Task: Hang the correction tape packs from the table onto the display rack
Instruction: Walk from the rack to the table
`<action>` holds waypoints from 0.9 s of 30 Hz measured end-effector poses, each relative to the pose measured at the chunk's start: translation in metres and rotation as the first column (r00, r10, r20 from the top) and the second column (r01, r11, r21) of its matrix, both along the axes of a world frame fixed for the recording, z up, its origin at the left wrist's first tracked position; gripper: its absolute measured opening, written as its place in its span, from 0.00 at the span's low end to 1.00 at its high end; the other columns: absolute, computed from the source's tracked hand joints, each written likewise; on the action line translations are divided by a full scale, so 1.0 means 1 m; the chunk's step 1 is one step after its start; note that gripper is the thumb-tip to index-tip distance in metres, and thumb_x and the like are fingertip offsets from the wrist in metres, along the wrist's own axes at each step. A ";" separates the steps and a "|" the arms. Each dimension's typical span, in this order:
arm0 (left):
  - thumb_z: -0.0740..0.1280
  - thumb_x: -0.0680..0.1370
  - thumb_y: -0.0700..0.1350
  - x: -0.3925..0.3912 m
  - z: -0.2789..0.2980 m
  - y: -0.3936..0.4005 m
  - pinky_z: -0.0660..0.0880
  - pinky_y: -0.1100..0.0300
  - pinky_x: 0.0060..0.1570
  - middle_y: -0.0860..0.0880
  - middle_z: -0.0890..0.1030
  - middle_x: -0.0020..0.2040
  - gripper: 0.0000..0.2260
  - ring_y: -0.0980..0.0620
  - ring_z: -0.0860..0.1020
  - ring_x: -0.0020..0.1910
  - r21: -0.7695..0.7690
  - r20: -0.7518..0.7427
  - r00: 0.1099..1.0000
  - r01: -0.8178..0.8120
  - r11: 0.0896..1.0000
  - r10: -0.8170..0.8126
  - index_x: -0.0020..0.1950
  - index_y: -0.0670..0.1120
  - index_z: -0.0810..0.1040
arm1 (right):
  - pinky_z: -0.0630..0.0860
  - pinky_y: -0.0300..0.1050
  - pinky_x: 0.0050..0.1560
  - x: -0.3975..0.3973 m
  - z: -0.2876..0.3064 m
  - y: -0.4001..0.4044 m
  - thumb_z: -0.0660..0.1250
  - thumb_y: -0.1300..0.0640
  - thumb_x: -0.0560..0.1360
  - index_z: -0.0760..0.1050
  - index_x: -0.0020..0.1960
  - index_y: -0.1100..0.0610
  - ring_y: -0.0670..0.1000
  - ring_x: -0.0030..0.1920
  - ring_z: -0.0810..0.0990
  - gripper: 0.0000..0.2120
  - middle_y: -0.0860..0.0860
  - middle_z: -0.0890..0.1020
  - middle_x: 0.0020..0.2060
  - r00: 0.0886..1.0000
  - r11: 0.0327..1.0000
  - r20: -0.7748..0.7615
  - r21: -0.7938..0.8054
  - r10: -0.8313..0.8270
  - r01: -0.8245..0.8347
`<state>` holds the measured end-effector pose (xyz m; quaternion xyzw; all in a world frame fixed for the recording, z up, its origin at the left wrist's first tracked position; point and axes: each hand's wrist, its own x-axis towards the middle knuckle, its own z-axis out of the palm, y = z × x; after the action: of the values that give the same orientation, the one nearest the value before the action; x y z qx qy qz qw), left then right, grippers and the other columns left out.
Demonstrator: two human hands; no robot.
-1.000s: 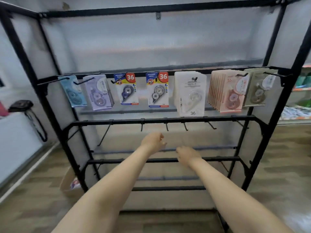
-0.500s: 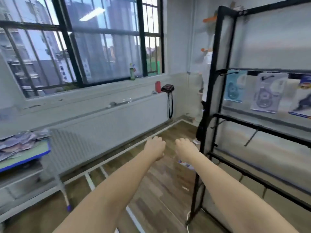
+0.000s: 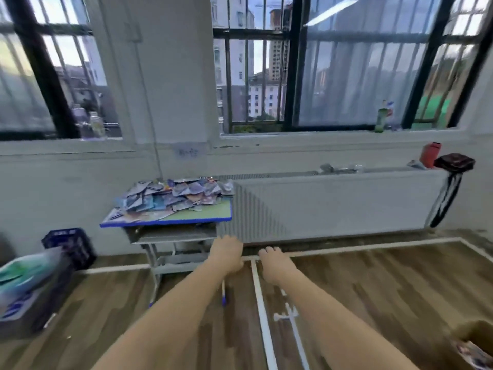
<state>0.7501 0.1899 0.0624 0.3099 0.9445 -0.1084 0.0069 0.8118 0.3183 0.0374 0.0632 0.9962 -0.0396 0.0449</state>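
A: Room w/ big black-framed windows [image 3: 346,62] across the top of the frame, white radiator [image 3: 333,204] under them at center right, dark wood-plank floor [image 3: 386,289] below.

B: Where's the stock?

A: Heap of correction tape packs [image 3: 170,196], blue/purple/white cards, piled on the small green-topped, blue-edged metal table [image 3: 210,213] at center left. It's against the wall, beside the radiator's left end.

B: And your hands?

A: Both in the lower middle, arms stretched fwd. Your left hand [image 3: 226,253] is in front of the table's right legs, fingers curled under, holding nothing. Your right hand [image 3: 274,265] is just beside it, not touching, over a white floor stripe [image 3: 264,316]; fingers bent down and close together, empty too.

B: Anything else?

A: Dark blue plastic crate [image 3: 69,244] at left by the wall, blurred box [image 3: 29,287] w/ teal print at the far left edge, red cup [image 3: 430,154] and black bag [image 3: 454,162] on the radiator's right end, cardboard box corner [image 3: 474,340] at lower right.
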 end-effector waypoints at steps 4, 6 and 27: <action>0.62 0.79 0.53 -0.064 -0.016 -0.034 0.66 0.50 0.65 0.42 0.72 0.67 0.21 0.43 0.69 0.67 0.007 0.044 0.993 -0.113 0.994 0.113 0.68 0.43 0.70 | 0.66 0.53 0.65 -0.076 -0.010 -0.020 0.58 0.60 0.78 0.65 0.68 0.60 0.58 0.67 0.66 0.19 0.57 0.70 0.66 0.996 0.997 0.039 0.000 0.080 -0.080; 0.61 0.79 0.54 -0.098 -0.023 -0.042 0.68 0.50 0.63 0.42 0.73 0.66 0.20 0.44 0.70 0.65 0.001 0.049 0.989 -0.143 0.990 0.143 0.67 0.43 0.70 | 0.66 0.53 0.66 -0.115 -0.014 -0.024 0.58 0.60 0.79 0.65 0.69 0.59 0.58 0.67 0.67 0.19 0.57 0.70 0.66 0.993 0.994 0.049 0.006 0.111 -0.111; 0.61 0.79 0.55 -0.486 -0.077 0.024 0.71 0.51 0.57 0.43 0.74 0.65 0.22 0.43 0.72 0.62 0.030 0.229 0.952 -0.214 0.976 0.202 0.68 0.43 0.71 | 0.69 0.50 0.64 -0.530 -0.081 0.083 0.59 0.48 0.78 0.64 0.71 0.57 0.57 0.66 0.70 0.24 0.57 0.70 0.69 0.956 0.988 0.290 -0.155 0.053 -0.008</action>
<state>0.2641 0.2144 -0.0144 0.2191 0.9676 -0.0456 0.1166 0.2814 0.4011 -0.0433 0.0495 0.9735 -0.1047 0.1972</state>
